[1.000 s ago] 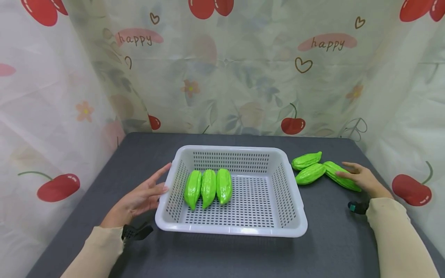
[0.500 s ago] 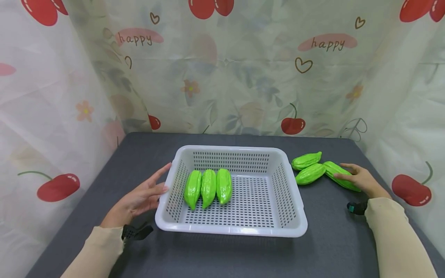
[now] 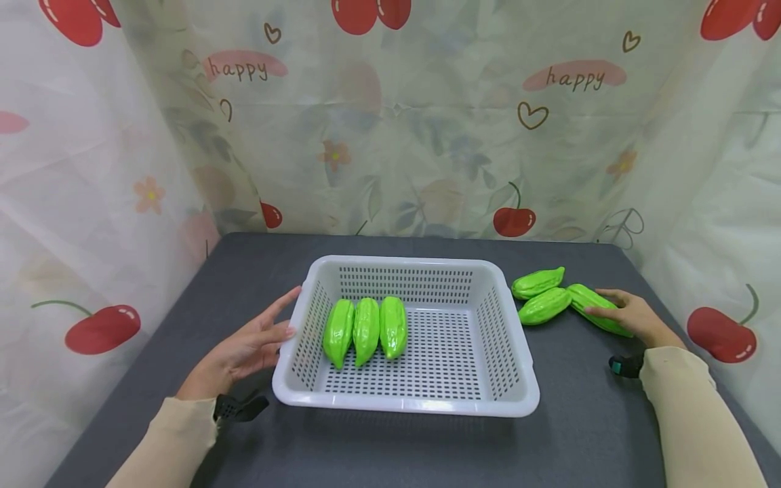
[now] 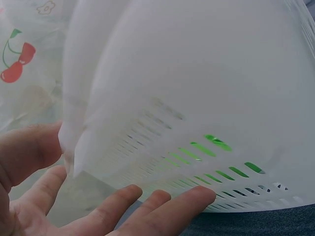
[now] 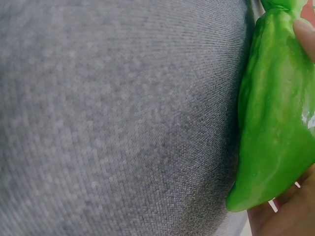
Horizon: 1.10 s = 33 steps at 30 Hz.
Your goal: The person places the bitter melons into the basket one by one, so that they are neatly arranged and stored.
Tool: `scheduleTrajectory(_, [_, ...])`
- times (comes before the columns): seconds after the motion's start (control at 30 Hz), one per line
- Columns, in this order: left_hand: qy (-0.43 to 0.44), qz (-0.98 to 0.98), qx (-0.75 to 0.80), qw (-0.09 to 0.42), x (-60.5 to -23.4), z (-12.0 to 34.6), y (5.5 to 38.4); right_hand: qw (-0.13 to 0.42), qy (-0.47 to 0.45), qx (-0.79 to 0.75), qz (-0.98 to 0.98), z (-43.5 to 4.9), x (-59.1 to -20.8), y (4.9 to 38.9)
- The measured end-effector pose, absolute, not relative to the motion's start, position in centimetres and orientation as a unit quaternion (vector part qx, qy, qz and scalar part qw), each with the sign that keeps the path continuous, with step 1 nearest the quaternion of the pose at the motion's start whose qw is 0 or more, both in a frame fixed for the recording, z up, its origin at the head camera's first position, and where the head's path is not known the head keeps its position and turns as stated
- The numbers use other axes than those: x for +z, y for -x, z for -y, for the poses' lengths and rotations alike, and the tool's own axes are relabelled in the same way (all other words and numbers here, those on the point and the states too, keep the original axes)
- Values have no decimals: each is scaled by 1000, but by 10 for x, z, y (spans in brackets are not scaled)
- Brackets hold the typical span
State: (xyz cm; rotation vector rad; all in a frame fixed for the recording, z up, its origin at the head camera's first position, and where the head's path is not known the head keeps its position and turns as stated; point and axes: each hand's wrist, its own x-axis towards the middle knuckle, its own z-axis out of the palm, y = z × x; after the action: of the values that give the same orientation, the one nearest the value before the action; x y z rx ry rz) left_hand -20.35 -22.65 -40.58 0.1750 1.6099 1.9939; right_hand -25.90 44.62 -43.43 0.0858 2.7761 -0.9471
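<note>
My left hand (image 3: 250,349) rests at the left side of a white perforated plastic basket (image 3: 405,404). In the left wrist view, its thumb touches the rim while the fingers (image 4: 123,199) lie nearly straight along the outer wall. Three green bitter melons, the nearest to centre being one bitter melon (image 3: 393,327), lie side by side in the basket's left half. At the right, my right hand (image 3: 641,318) grips another bitter melon (image 3: 594,305) on the table. The right wrist view shows that same bitter melon (image 5: 275,113) between thumb and fingers.
Two more bitter melons, one in front (image 3: 544,306) and one behind (image 3: 538,282), lie between the basket's right side and my right hand. A dark grey cloth covers the table (image 3: 390,451). Printed curtains (image 3: 396,135) hang behind and along both sides.
My right hand has shifted slightly left and settled around the bitter melon. The left hand, the basket and the other melons stay in place.
</note>
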Motion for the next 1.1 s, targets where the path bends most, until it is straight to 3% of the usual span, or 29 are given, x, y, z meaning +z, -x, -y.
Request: scheduleTrajectory(1.1, [-76, -599, 744, 285, -406, 228, 203, 79, -49, -341, -935, -452, -418, 254])
